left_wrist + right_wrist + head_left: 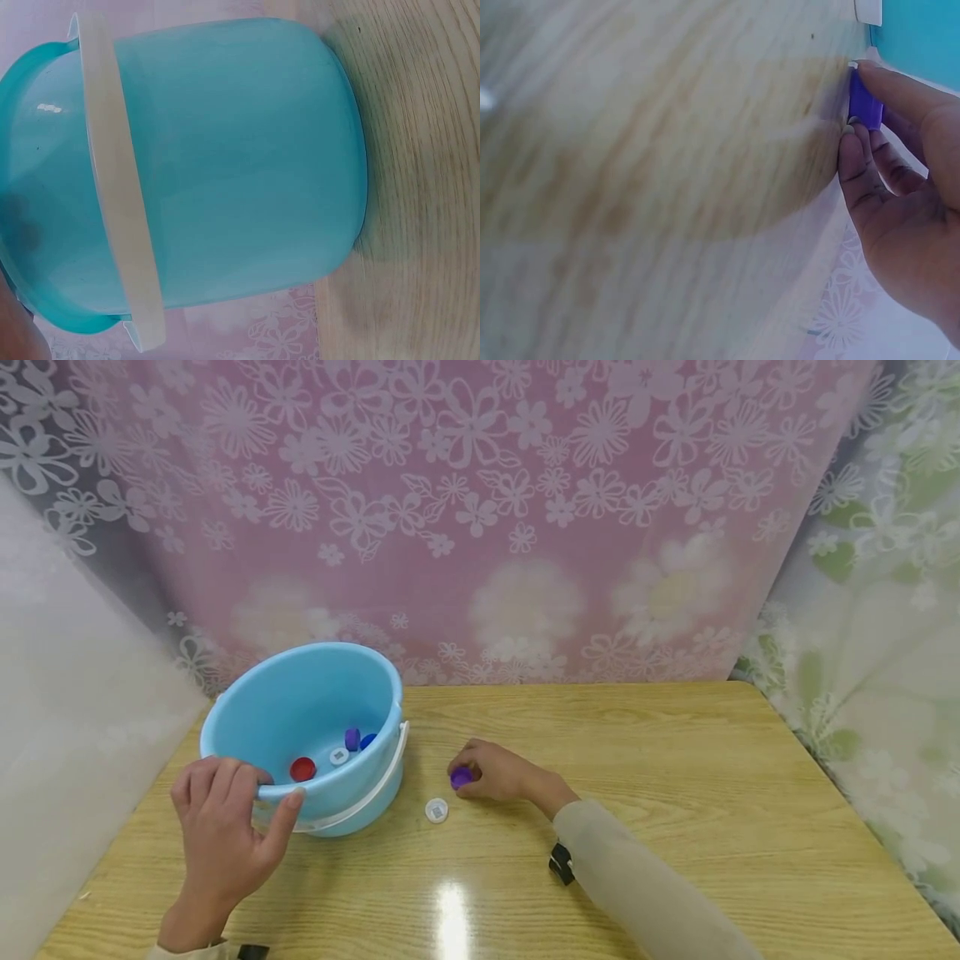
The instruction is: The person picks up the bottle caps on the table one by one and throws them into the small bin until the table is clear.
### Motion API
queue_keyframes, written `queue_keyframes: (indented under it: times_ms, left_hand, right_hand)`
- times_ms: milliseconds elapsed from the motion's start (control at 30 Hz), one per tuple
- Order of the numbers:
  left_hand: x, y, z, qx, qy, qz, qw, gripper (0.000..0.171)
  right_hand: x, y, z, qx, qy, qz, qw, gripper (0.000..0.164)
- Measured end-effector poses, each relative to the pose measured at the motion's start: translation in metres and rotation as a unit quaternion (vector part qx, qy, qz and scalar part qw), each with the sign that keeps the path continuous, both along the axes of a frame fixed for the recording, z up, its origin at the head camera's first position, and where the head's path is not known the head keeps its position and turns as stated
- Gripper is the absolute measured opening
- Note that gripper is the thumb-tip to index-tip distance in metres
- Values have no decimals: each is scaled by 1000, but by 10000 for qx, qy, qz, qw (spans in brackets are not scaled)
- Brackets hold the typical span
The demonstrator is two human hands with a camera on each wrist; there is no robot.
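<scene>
A light blue bucket (pixel 300 706) stands at the left of the table, tilted in this view so its inside shows. My left hand (pixel 221 827) grips its near rim, thumb outside and fingers over the edge. Inside lie a red cap (pixel 303 769), a white cap (pixel 339 756), a purple cap (pixel 352 739) and a partly hidden blue cap (pixel 368 742). To the right of the bucket, my right hand (pixel 498 772) pinches another purple cap (pixel 865 103) between thumb and fingers, close at the tabletop. Just in front of it a white cap (pixel 437 811) lies on the table.
The bucket's white handle (pixel 120 180) hangs down along its side. The wooden table (pixel 675 793) ends at the back against a pink flowered curtain (pixel 480 527). Pale curtains (pixel 885 693) flank the table on both sides.
</scene>
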State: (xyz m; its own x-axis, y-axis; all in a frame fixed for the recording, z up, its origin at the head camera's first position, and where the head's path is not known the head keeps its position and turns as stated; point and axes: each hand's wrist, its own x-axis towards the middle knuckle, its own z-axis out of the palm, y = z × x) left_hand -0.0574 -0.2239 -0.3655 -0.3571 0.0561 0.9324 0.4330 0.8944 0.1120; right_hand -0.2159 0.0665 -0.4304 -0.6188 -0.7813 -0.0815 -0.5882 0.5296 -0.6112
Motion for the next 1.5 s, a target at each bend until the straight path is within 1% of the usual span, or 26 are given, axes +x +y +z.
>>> queue_keyframes:
  times_ms: [133, 267, 400, 533, 667, 733, 800, 933, 1000, 1067, 1167, 1300, 1400, 1500]
  left_hand:
    - [0, -1, 0, 8, -2, 2, 10000, 57]
    - [0, 0, 1, 11, 18, -16, 10000, 57]
    - [0, 0, 2, 7, 41, -31, 10000, 57]
    - [-1, 0, 3, -9, 42, -44, 10000, 57]
    - [-2, -1, 2, -23, 28, -63, 10000, 57]
    - [-2, -1, 2, -25, 13, -57, 10000, 56]
    - [-2, -2, 2, -21, 6, -50, 10000, 57]
    - [-1, -3, 1, -13, -41, -38, 10000, 57]
    - [0, -4, 0, -7, -72, -29, 10000, 57]
    - [1, -3, 0, -12, -81, -9, 10000, 57]
    - [3, -2, 0, -12, -76, 21, 10000, 57]
    - [5, 0, 0, -1, -67, 48, 10000, 58]
    - [6, 1, 0, 10, -75, 56, 10000, 58]
    - [7, 3, -1, 20, -47, 41, 10000, 57]
  right_hand:
    - [0, 0, -1, -117, 6, 52, 9999, 26]
    - [1, 0, -1, -126, 74, 58, 9999, 26]
    - [2, -2, 1, -216, 93, -41, 9997, 29]
    - [1, -3, 11, -470, 20, -312, 9984, 37]
    - [0, -6, 27, -842, 194, -652, 9941, 39]
    - [1, -9, 37, -1104, 348, -839, 9897, 39]
    - [2, -12, 46, -1389, 437, -1097, 9832, 40]
    - [6, -18, 66, -1954, 554, -1651, 9651, 42]
    - [7, -21, 76, -2138, 618, -1918, 9559, 41]
    - [7, -24, 85, -2340, 702, -2067, 9474, 40]
    - [8, -30, 99, -2604, 867, -2055, 9394, 39]
    - [12, -43, 116, -2935, 915, -1742, 9355, 39]
    - [17, -54, 125, -3058, 877, -1508, 9360, 40]
    - [22, -63, 131, -2978, 853, -1386, 9406, 41]
